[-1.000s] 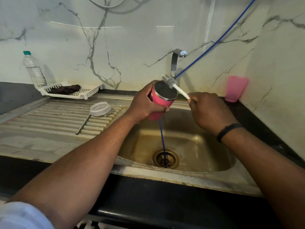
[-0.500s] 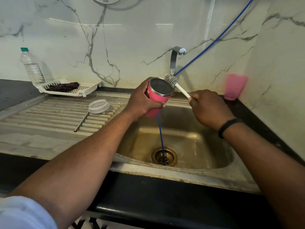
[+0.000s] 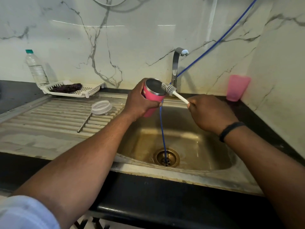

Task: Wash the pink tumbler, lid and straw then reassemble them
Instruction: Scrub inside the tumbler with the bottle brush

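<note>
My left hand point(image 3: 140, 101) grips the pink tumbler point(image 3: 152, 96) over the sink, its steel-lined mouth tilted up and to the right. My right hand point(image 3: 209, 114) holds the white handle of a bottle brush point(image 3: 170, 90), whose bristle head lies at the tumbler's rim on the right side. The clear lid point(image 3: 101, 107) lies on the draining board to the left. The metal straw point(image 3: 85, 122) lies along the board's ridges just below the lid.
A steel sink point(image 3: 189, 142) with a drain sits below the hands. A blue hose point(image 3: 162, 129) runs from the wall down into the drain. The tap point(image 3: 176, 65) stands behind the tumbler. A pink cup point(image 3: 237, 90), a white rack point(image 3: 85, 90) and a water bottle point(image 3: 36, 68) line the back.
The brush head has stayed at the tumbler's rim, shifting slightly along it. Both hands keep their hold and have barely moved.
</note>
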